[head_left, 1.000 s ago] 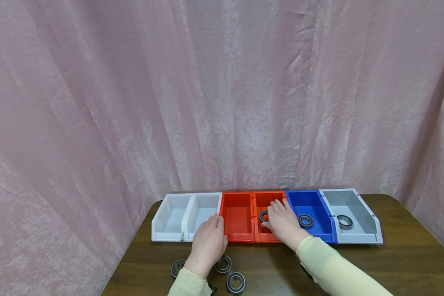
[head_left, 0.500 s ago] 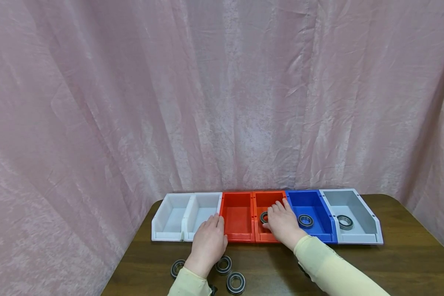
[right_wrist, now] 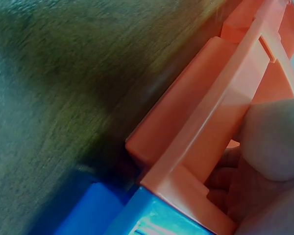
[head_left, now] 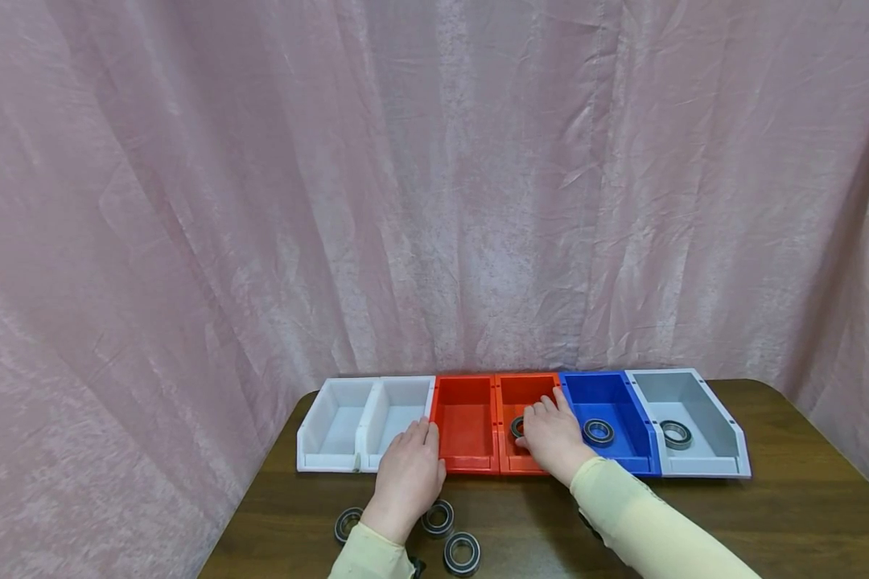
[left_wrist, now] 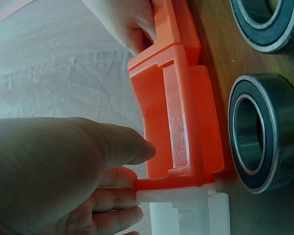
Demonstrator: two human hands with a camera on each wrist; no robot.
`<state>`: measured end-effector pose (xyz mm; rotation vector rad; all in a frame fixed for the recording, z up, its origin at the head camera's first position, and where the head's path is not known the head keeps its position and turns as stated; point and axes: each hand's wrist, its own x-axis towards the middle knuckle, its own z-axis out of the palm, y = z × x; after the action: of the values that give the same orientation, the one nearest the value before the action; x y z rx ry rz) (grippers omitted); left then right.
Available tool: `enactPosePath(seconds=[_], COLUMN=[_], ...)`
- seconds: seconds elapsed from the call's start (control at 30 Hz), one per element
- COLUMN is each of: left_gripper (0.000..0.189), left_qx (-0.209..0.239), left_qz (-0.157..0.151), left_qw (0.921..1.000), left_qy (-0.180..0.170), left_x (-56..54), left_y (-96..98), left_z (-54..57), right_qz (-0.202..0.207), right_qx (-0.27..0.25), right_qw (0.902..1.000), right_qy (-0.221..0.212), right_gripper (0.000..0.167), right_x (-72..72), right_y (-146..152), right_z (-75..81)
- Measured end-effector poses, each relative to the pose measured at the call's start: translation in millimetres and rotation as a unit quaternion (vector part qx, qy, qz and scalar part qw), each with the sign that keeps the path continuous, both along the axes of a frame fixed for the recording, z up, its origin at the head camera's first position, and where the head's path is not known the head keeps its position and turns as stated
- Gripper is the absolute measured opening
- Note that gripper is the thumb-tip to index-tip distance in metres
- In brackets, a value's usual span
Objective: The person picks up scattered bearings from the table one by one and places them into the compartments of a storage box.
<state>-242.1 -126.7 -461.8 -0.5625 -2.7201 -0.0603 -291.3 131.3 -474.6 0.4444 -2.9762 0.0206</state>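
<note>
My right hand [head_left: 553, 442] reaches into the right red bin [head_left: 507, 462], its thumb and fingers around a ball bearing [head_left: 516, 427]. The fingers cover the bearing's right side. In the right wrist view the thumb [right_wrist: 274, 137] hangs over the bin's front, and the bearing is hidden. My left hand [head_left: 409, 474] lies where the white bin [head_left: 398, 394] meets the left red bin [head_left: 466, 418]. Its fingers are extended and touch the rims, holding nothing. The left wrist view shows the thumb [left_wrist: 132, 147] in front of the red bin's opening.
A blue bin [head_left: 611, 394] with a bearing [head_left: 598, 433] and a grey bin [head_left: 706, 418] with a bearing [head_left: 676, 435] stand at right. Another white bin [head_left: 336, 410] ends the row at left. Bearings [head_left: 462, 555] lie on the wooden table [head_left: 550, 547] near my left wrist.
My right hand has shifted slightly toward me and left within the red bin, and the bearing at its fingers has moved slightly toward me. My left hand has stayed in place.
</note>
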Motion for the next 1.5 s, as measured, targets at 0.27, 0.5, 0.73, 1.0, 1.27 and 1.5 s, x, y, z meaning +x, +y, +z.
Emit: enactPosePath(seconds=[0.27,0.5,0.73,1.0,1.27,1.5], left_gripper=[0.061,0.063,0.063,0.063,0.063,0.063], left_qx=[-0.004,0.000,0.002,0.004,0.000,0.001], left_qz=[0.000,0.002,-0.002,-0.003,-0.003,-0.004], left_qw=[1.0000,1.0000,1.0000,1.0000,1.0000,1.0000], left_qy=[-0.001,-0.006,-0.002,-0.001,0.004,0.004], left_x=[0.4,0.7,0.8,0.2,-0.4,-0.1], left_y=[-0.1,0.2,-0.8,-0.6,-0.4,-0.4], left_z=[0.3,1.4,1.1,1.0,0.1,0.0], right_qz=[-0.002,0.001,-0.008,-0.020,-0.024,-0.032], right_qx=[0.016,0.024,0.031,0.049,0.046,0.041], right_qw=[0.9998,0.9993,0.9981,0.9973,0.9972,0.9966], right_qy=[-0.013,-0.028,-0.053,-0.050,-0.054,-0.063], right_gripper=[0.051,0.045,0.041,0.035,0.025,0.025], right_x=[-1.4,-2.1,-5.0,-6.7,-7.5,-8.8], right_y=[-1.4,-3.4,-6.6,-9.3,-9.8,-9.3], right_z=[2.4,4.1,4.0,4.6,5.2,1.4])
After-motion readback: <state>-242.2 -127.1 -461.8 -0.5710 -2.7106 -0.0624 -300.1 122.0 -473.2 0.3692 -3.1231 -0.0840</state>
